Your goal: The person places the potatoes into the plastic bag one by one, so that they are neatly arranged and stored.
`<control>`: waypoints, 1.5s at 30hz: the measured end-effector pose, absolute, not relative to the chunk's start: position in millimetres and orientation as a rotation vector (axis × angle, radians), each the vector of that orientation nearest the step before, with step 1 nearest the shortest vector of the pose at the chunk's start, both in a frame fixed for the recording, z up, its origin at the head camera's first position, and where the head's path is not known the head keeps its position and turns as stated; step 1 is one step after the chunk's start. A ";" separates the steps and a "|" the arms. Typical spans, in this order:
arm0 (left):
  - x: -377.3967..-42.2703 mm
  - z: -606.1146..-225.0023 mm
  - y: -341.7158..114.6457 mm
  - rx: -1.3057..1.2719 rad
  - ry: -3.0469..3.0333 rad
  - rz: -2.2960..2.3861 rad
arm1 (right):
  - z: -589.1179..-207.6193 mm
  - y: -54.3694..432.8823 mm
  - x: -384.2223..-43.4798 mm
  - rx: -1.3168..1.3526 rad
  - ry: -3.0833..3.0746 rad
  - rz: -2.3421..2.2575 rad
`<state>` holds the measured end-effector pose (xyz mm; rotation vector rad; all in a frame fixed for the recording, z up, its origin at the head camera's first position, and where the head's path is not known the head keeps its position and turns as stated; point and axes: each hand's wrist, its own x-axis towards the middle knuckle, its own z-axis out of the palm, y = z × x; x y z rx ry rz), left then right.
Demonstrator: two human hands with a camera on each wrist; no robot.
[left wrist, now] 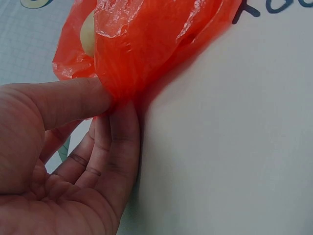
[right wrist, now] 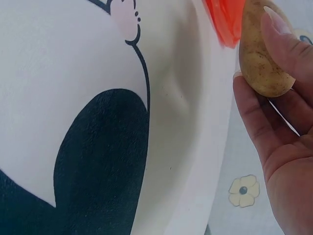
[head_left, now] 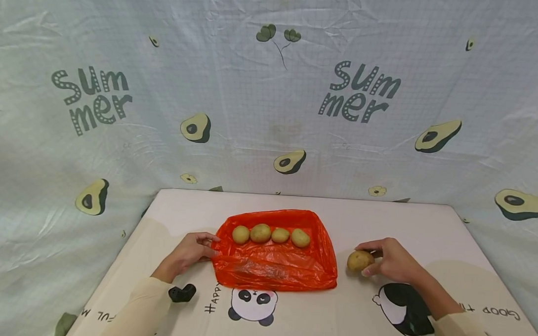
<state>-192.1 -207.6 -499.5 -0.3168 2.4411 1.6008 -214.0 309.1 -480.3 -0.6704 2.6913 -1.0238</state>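
A red plastic bag (head_left: 274, 268) lies spread on the table with its mouth open. Inside it several potatoes (head_left: 261, 233) sit in a row along the back. My left hand (head_left: 192, 252) pinches the bag's left edge; in the left wrist view the thumb and fingers (left wrist: 124, 142) close on the thin red plastic. To the right of the bag, my right hand (head_left: 392, 261) holds a single potato (head_left: 360, 261) between thumb and fingers. The right wrist view shows that potato (right wrist: 264, 54) with the thumb across its side and the bag's red edge (right wrist: 226, 22) beyond.
The pale table (head_left: 326, 318) carries printed drawings, with a panda (head_left: 253, 306) in front of the bag. A small black object (head_left: 182, 293) lies by the left forearm. Behind the table hangs a curtain (head_left: 244, 113) printed with avocados.
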 end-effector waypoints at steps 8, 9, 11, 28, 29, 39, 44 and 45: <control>-191.1 -498.2 -207.6 -0.324 2.441 1.596 | -477.7 304.5 -214.7 -0.708 2.696 -1.031; -190.8 -498.0 -207.6 -0.323 2.441 1.595 | -477.6 303.9 -214.8 -0.709 2.694 -1.029; -190.3 -497.6 -207.7 -0.324 2.441 1.596 | -477.2 302.3 -215.0 -0.702 2.691 -1.027; -190.5 -498.2 -209.1 -0.320 2.443 1.596 | -471.3 288.9 -220.7 -0.745 2.664 -1.048; -190.5 -498.3 -209.0 -0.316 2.443 1.596 | -471.3 288.1 -220.4 -0.742 2.658 -1.053; -190.6 -497.9 -208.2 -0.316 2.441 1.601 | -467.1 281.5 -216.4 -0.727 2.673 -1.047; -190.6 -498.9 -208.7 -0.320 2.438 1.606 | -464.4 276.8 -214.5 -0.722 2.666 -1.064; -190.5 -498.9 -208.7 -0.320 2.437 1.608 | -463.9 275.7 -214.3 -0.726 2.666 -1.065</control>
